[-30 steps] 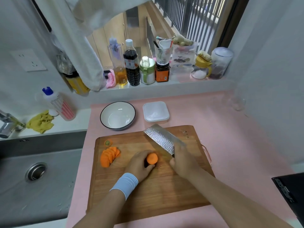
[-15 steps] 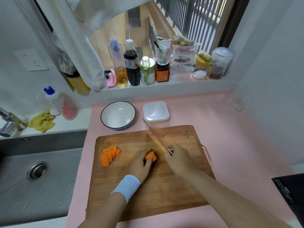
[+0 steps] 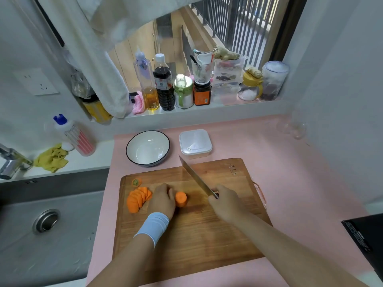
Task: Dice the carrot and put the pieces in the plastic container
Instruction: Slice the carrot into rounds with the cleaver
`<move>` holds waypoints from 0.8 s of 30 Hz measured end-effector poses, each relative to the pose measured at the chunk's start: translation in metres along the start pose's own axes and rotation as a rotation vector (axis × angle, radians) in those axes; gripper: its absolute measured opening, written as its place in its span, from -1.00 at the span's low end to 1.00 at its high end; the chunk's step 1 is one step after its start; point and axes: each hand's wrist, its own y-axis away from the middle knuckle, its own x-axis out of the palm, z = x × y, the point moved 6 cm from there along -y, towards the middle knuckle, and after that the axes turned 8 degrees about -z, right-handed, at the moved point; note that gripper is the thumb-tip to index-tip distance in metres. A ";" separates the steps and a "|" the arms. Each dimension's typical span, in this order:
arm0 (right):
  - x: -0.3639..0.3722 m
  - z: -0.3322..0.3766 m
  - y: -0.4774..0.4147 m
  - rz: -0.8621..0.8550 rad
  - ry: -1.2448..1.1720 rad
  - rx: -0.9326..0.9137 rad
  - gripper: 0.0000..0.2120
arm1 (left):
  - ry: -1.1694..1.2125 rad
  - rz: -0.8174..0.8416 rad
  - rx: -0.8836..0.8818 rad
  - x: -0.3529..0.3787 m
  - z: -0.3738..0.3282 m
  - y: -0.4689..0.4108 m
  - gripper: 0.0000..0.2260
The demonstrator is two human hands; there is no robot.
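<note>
Crucially, the carrot stub [image 3: 181, 199] lies on the cutting board [image 3: 207, 235], long axis left-right, its left end gripped by the left hand [image 3: 162, 200] — the right hand [image 3: 226, 204], curled round the knife [image 3: 194, 177], holds the blade apart, right of its cut face.

Left end of carrot stub [image 3: 181, 198] hidden behind left hand [image 3: 162, 200], knife [image 3: 196, 177] handle buried inside right hand [image 3: 224, 203], faucet [image 3: 10, 160] cut off by left edge, black object [image 3: 366, 239] cropped at right edge, engraved mark [image 3: 233, 169] on cutting board [image 3: 196, 235] too small to read, dark bottle [image 3: 163, 88] label illegible.
</note>
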 end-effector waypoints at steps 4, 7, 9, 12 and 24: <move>0.004 0.005 0.003 0.014 0.009 -0.005 -0.75 | 0.229 0.064 0.225 0.010 0.001 0.015 -0.81; 0.007 0.009 0.005 0.059 0.035 -0.052 -0.79 | 0.269 0.095 0.317 0.019 0.000 0.021 -0.67; 0.008 0.009 0.007 0.087 0.067 -0.077 -0.83 | 0.269 0.097 0.360 0.022 -0.002 0.024 -0.63; 0.009 0.009 0.010 0.111 0.128 -0.102 -0.72 | 0.235 0.016 0.473 0.021 -0.005 0.030 -0.63; 0.010 0.026 0.016 0.145 0.182 -0.178 -0.74 | 0.224 -0.193 0.775 0.021 -0.013 0.042 -0.94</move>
